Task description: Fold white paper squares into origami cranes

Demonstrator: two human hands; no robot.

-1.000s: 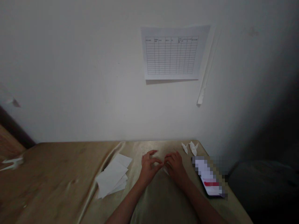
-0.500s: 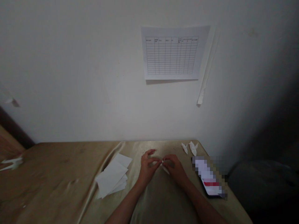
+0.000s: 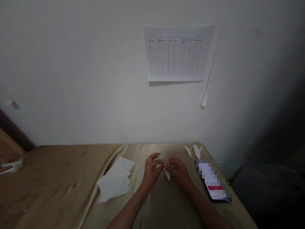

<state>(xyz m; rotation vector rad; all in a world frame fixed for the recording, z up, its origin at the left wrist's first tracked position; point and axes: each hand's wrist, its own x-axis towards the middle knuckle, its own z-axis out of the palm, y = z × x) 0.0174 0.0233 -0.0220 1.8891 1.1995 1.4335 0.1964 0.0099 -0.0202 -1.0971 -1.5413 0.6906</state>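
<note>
Between my two hands is a small folded white paper, its pointed end hanging down toward me. My left hand pinches its upper end between thumb and index finger, the other fingers raised and curled. My right hand pinches the same paper from the right, fingertips almost touching those of the left. Two folded paper figures, a smaller one and a larger one, lie beyond my right hand. A fanned stack of white paper sheets rests left of my left hand.
A phone with a lit, partly blurred screen lies right of my right arm. Shiny gold-brown cloth with a raised fold covers the table. A white object sits at far left. Behind stands a wall with a printed table sheet.
The folded paper's pointed end has swung from slanting right to hanging more steeply down and shows more clearly. Both hands stay nearly in place, still pinching.
</note>
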